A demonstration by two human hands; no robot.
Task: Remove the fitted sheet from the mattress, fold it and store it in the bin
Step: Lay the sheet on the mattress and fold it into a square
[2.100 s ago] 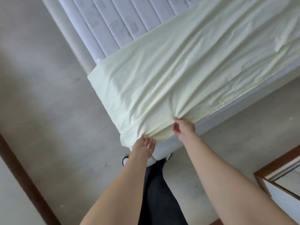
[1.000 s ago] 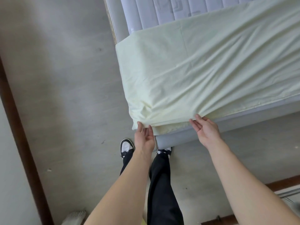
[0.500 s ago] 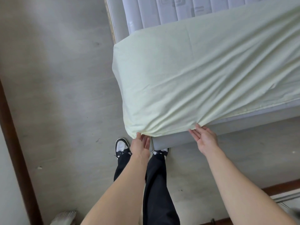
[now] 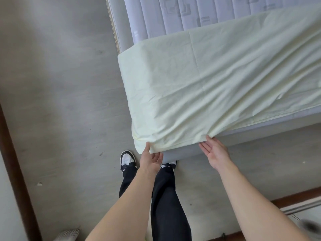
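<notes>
The pale yellow fitted sheet covers only the near end of the mattress; beyond it the quilted white top lies bare. At the mattress's near corner the sheet hangs over the grey bed base. The left hand sits at that corner, thumb against the hem and fingers spread open just below it. The right hand lies palm-up along the base, fingers straight and open, tips touching the hem; whether any tuck under the cloth is hard to tell. Neither hand appears to be gripping the sheet. The step looks like freeing this corner. Next both hands need to pinch the hem and lift it up over the corner. No bin shows.
</notes>
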